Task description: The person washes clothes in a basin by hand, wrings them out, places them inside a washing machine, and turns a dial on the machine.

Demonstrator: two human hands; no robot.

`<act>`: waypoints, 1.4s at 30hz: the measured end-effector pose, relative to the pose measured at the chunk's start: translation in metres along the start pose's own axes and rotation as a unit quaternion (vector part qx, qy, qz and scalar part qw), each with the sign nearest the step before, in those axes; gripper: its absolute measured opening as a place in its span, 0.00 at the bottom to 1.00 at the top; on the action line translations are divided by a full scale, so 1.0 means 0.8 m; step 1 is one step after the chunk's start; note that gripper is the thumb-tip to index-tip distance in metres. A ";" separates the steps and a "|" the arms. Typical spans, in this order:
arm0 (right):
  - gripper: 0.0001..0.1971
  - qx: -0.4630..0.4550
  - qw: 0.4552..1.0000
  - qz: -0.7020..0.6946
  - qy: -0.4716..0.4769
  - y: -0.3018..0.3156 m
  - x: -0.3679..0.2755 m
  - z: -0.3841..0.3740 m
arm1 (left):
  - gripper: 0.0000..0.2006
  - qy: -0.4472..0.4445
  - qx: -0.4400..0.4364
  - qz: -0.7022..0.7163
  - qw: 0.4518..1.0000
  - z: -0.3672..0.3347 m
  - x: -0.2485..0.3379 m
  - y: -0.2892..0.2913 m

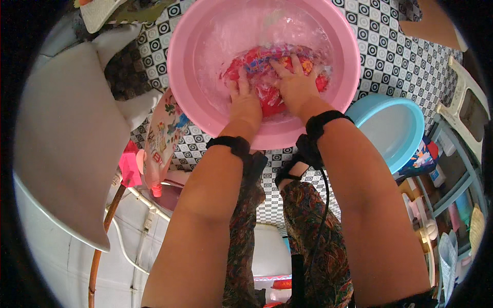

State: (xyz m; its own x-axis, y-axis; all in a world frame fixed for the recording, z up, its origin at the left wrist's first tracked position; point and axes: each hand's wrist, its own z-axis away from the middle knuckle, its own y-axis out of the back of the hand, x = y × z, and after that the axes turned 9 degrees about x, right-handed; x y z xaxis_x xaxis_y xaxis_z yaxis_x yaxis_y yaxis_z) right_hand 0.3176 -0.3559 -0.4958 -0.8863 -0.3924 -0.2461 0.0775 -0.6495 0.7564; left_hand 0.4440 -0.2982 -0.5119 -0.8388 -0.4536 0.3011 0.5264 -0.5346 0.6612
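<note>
Both hands, left hand (243, 101) and right hand (294, 82), press spread-fingered onto the red cloth (267, 77) lying submerged near the basin's (179, 77) near wall, its long axis running left-right, right hand reaching farther across it.

Two plastic basins stand on the checkered floor (390, 46): one pink basin (185, 77), one blue basin (395, 128). One red patterned cloth (269, 66) soaks inside the pink one.
</note>
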 end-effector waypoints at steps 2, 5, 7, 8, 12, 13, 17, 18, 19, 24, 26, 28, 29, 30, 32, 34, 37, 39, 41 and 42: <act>0.24 0.040 0.999 0.007 -0.011 -0.011 0.003 -0.010 | 0.23 -0.044 0.031 -0.053 0.997 -0.004 -0.013 -0.005; 0.25 0.031 0.997 -0.073 0.004 0.011 0.028 -0.028 | 0.23 -0.091 0.045 -0.067 0.993 -0.009 -0.015 0.011; 0.26 -0.013 0.987 -0.158 0.029 0.026 0.037 -0.017 | 0.23 -0.098 0.033 -0.029 0.994 -0.004 -0.010 0.038; 0.26 0.066 0.988 -0.136 0.045 0.024 0.041 -0.001 | 0.23 -0.127 0.025 -0.014 0.991 0.004 -0.006 0.049; 0.26 0.234 0.958 -0.166 0.021 0.059 0.014 0.071 | 0.25 -0.166 0.032 0.085 0.982 0.054 -0.004 0.101; 0.26 0.299 0.931 -0.209 -0.005 0.070 0.007 0.089 | 0.25 -0.166 0.032 0.085 0.982 0.068 -0.002 0.112; 0.20 0.321 0.837 -0.424 -0.130 0.094 -0.015 0.139 | 0.26 -0.213 0.089 0.182 0.956 0.110 0.019 0.138; 0.19 0.338 0.817 -0.450 -0.124 0.099 -0.025 0.148 | 0.27 -0.238 0.115 0.235 0.935 0.117 0.022 0.141; 0.19 0.338 0.817 -0.450 -0.127 0.099 -0.034 0.153 | 0.27 -0.239 0.113 0.234 0.936 0.124 0.027 0.143; 0.19 0.310 0.768 -0.540 -0.150 0.127 -0.050 0.168 | 0.34 -0.188 0.132 0.172 0.958 0.114 0.019 0.143; 0.20 0.347 0.831 -0.424 -0.096 0.135 -0.034 0.169 | 0.35 -0.200 0.162 0.145 0.955 0.102 0.008 0.146; 0.21 0.351 0.880 -0.317 -0.046 0.115 0.007 0.165 | 0.35 -0.217 0.192 0.139 0.947 0.093 0.020 0.137; 0.22 0.353 0.906 -0.231 0.015 0.100 0.024 0.161 | 0.35 -0.215 0.171 0.092 0.957 0.091 0.025 0.138; 0.22 0.311 0.913 -0.265 0.008 0.090 0.028 0.154 | 0.35 -0.214 0.151 0.044 0.964 0.089 0.028 0.136; 0.23 0.305 0.927 -0.219 0.012 0.065 0.022 0.125 | 0.35 -0.230 0.165 0.003 0.959 0.074 0.025 0.114; 0.25 0.299 0.936 -0.182 0.018 0.042 0.008 0.097 | 0.38 -0.218 0.156 -0.049 0.962 0.052 0.015 0.091; 0.30 0.298 0.944 -0.133 -0.041 0.017 -0.004 0.068 | 0.43 -0.174 0.125 -0.146 0.966 0.025 0.013 0.058; 0.33 0.178 0.974 -0.108 -0.085 0.012 -0.005 0.057 | 0.45 -0.160 0.078 -0.182 0.967 0.017 0.005 0.025; 0.33 0.140 0.982 -0.099 -0.082 0.005 -0.006 0.053 | 0.47 -0.146 0.032 -0.212 0.966 0.016 0.003 0.008; 0.33 0.129 0.985 -0.082 -0.080 -0.004 -0.008 0.052 | 0.49 -0.105 0.014 -0.181 0.978 0.021 0.008 0.007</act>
State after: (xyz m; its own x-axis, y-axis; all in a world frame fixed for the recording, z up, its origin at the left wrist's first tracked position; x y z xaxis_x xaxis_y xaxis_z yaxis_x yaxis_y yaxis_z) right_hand 0.3038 -0.3248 -0.4714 -0.9397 -0.1746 -0.2939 -0.1722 -0.5009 0.8482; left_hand 0.4393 -0.2925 -0.4947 -0.9812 -0.0789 0.1763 0.1873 -0.6120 0.7684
